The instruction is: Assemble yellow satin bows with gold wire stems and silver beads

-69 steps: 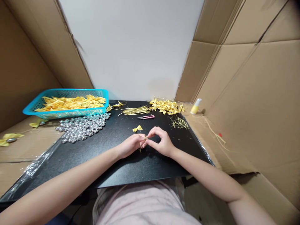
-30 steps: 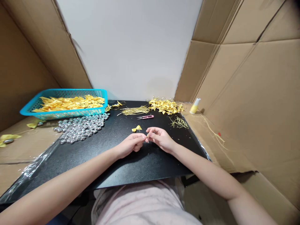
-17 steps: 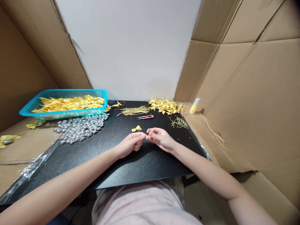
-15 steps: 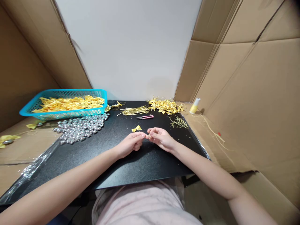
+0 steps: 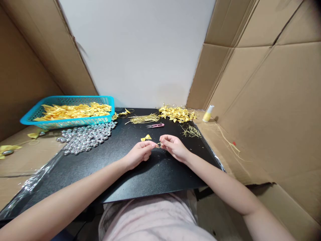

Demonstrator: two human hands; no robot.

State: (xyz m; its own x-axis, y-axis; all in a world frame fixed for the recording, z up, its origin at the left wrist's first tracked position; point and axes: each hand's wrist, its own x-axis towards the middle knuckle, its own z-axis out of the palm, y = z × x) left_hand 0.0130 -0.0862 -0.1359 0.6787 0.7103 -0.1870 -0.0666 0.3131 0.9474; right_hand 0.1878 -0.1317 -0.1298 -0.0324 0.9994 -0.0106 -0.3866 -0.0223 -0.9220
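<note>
My left hand (image 5: pixel 139 154) and my right hand (image 5: pixel 173 147) meet over the middle of the black board (image 5: pixel 130 174), fingertips pinched together. Between them I hold a thin gold wire (image 5: pixel 158 145), bent into a small loop. A small yellow ribbon bow (image 5: pixel 146 137) lies on the board just beyond my left fingertips.
A teal basket (image 5: pixel 67 118) of yellow bows stands at the back left, with a heap of silver beads (image 5: pixel 84 137) in front. Farther back lie gold wire strands (image 5: pixel 145 118), pink snips (image 5: pixel 155 126), a pile of gold-tied bows (image 5: pixel 177 113), wire scraps (image 5: pixel 192 131) and a small yellow bottle (image 5: pixel 209 113). Cardboard walls stand on both sides.
My right hand has drawn slightly away from the left, and a small loop of gold wire now shows between the fingertips. The bow on the board has not moved.
</note>
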